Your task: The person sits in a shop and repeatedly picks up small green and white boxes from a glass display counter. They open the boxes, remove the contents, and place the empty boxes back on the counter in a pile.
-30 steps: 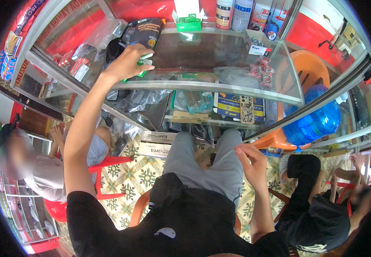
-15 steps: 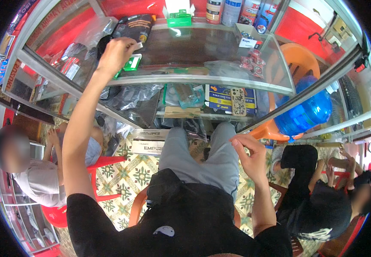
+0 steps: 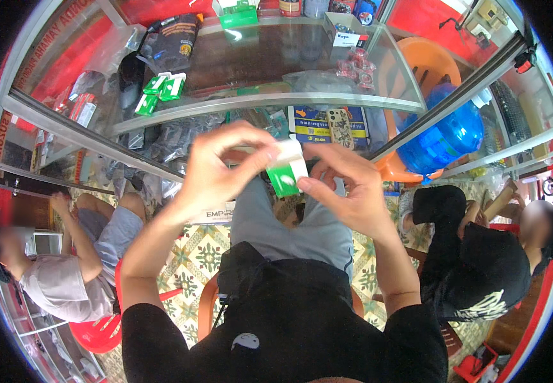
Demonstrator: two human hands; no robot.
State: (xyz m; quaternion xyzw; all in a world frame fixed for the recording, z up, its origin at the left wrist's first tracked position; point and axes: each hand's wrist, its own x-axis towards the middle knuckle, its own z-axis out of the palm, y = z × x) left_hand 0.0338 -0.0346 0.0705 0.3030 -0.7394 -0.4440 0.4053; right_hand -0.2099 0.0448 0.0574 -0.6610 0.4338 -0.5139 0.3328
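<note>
A small green and white carton (image 3: 284, 179) is held up over my lap, its white top flap raised. My left hand (image 3: 228, 163) pinches the upper left side of the carton near the flap, slightly blurred. On the other side, my right hand (image 3: 348, 185) grips the lower right edge between thumb and fingers. Three similar small green cartons (image 3: 171, 88) lie together on the glass counter at the far left, beside a black pouch (image 3: 131, 80). Any contents of the held carton are hidden.
A glass display counter (image 3: 257, 102) with metal edging stands ahead. On it are a larger open green box (image 3: 238, 14) and a white parts box (image 3: 343, 32). A phone (image 3: 339, 127) lies lower down. A blue water jug (image 3: 442, 137) rests on an orange chair (image 3: 426, 60). People sit on both sides.
My left hand has come back from the counter's left side to above my lap with a green carton. My right hand has risen from beside my thigh and taken hold of it too.
</note>
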